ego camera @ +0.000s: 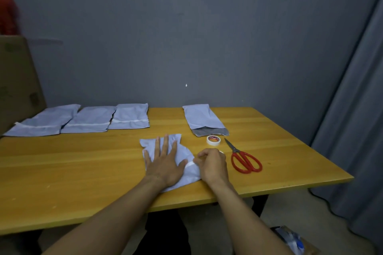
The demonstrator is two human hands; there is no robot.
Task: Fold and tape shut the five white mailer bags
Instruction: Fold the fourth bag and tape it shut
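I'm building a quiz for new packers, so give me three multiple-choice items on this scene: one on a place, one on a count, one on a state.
1. Where do the scissors lie? A on the floor; B right of the tape roll; C on a chair.
2. How many mailer bags lie on the table? A three; B four; C five.
3. How is the left hand? A flat on the nearest bag; B curled into a fist; C off the table.
Key: 1 B, their red handles sit right of the roll. 2 C, three back left, one back right, one in front. 3 A, its straight fingers press that bag.
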